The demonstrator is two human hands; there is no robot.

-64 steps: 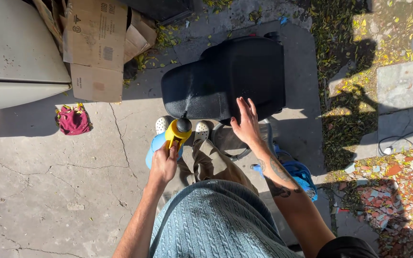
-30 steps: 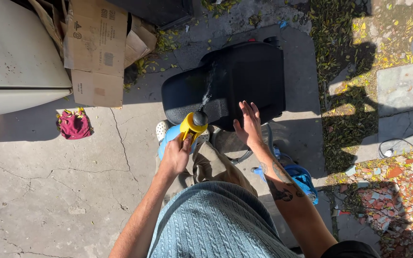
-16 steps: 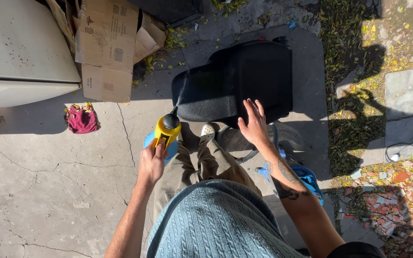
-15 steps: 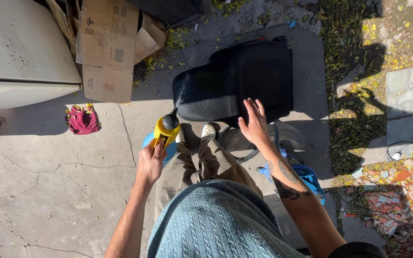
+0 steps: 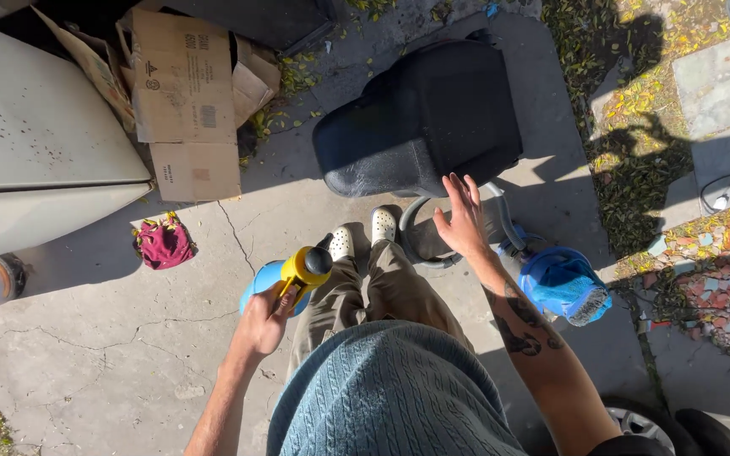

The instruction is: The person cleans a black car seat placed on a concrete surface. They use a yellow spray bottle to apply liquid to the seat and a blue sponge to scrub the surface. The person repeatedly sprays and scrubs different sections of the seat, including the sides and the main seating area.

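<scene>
Left hand [image 5: 262,321]: closed around the handle of a yellow spray nozzle [image 5: 304,268] mounted on a blue sprayer bottle [image 5: 262,283]; grip clamped on the handle, fingers wrapped round it. The sprayer is held low, left of the person's knees and just left of the white clogs [image 5: 363,232], above the cracked concrete floor [image 5: 86,355]. Half a second ago the nozzle pointed up at the seat with a thin jet of spray reaching it; no jet shows here, and the sprayer has dropped lower and away from the seat.

Right hand [image 5: 462,221]: empty, fingers spread apart, palm down, hovering at the lower right edge of the black car seat [image 5: 420,118]. Whether the fingertips touch the seat cannot be told. Its place against the seat is much as it was half a second ago.

Black car seat: lying on the concrete straight ahead of the feet, half in sun, half in shade.

Also present:
- Grey hose [image 5: 416,245], curving on the ground beside the right hand.
- Blue machine [image 5: 561,283], on the ground right of the right forearm.
- Flattened cardboard boxes [image 5: 186,93], leaning upper left.
- Pale panel [image 5: 35,143], far left.
- Crumpled red cloth [image 5: 164,242], on the concrete below the cardboard.

The view has swung slightly, so the seat now sits further right in frame.
</scene>
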